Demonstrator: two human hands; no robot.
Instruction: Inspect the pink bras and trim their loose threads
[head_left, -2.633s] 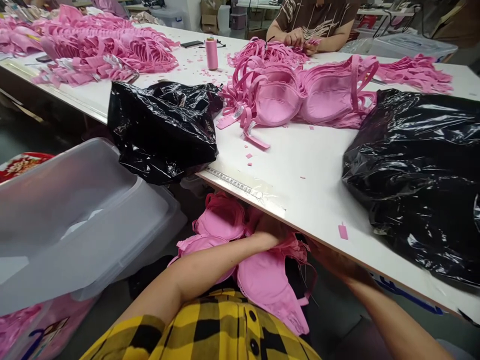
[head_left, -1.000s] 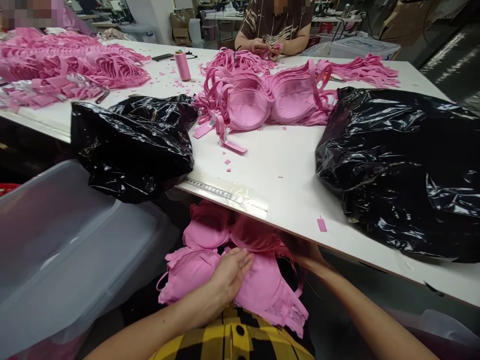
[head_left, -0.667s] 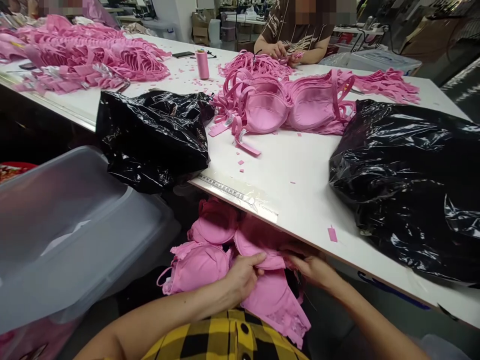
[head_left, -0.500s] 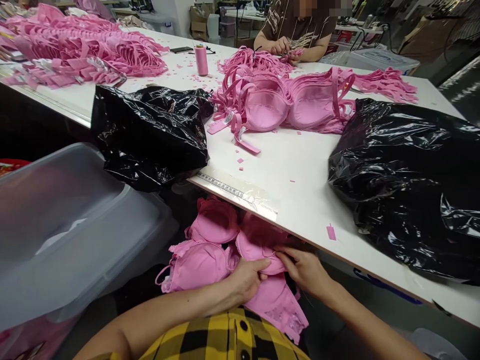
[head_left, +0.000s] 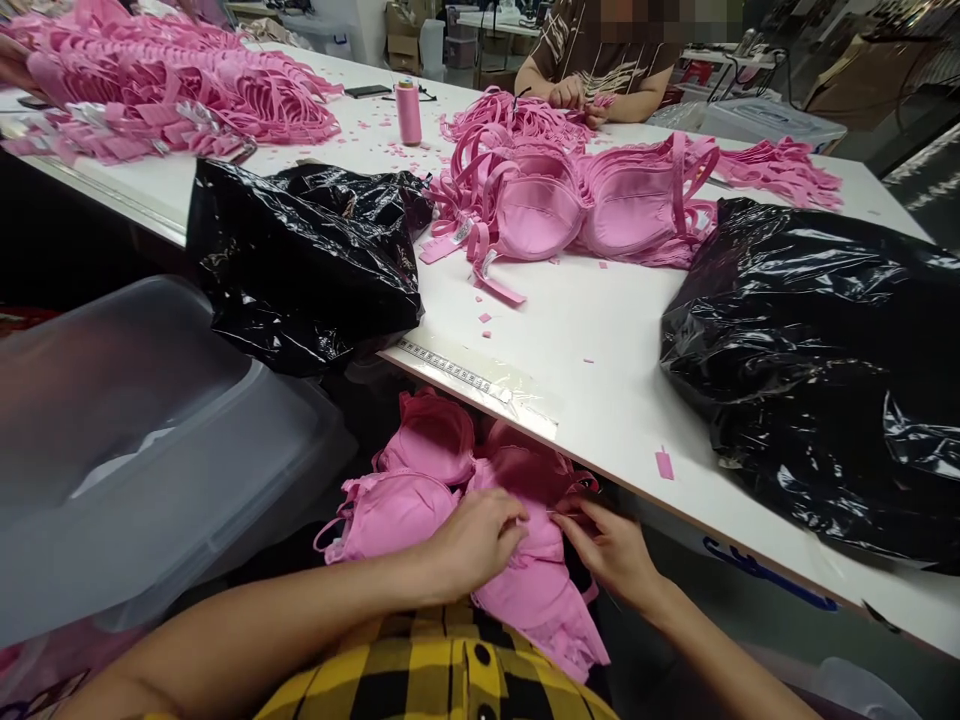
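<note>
A white counter (head_left: 577,310) spans the view; a black bag (head_left: 817,360) on it is cut off at right. Pink bras (head_left: 405,515) lie below the counter's near edge, partly hidden. The left hand (head_left: 472,545) curls loosely over them, its grip unclear; the right hand (head_left: 616,555) narrows thumb and fingers at a cup (head_left: 538,535), anything between too small to make out

On the white table (head_left: 600,325), a left black bag (head_left: 307,270) and a right black bag (head_left: 817,370) flank the near side — a measuring strip (head_left: 450,368) along the edge between them, a thread spool (head_left: 409,112) upright farther back near a dark phone (head_left: 367,91) — with a translucent bin (head_left: 180,430) at near left.
</note>
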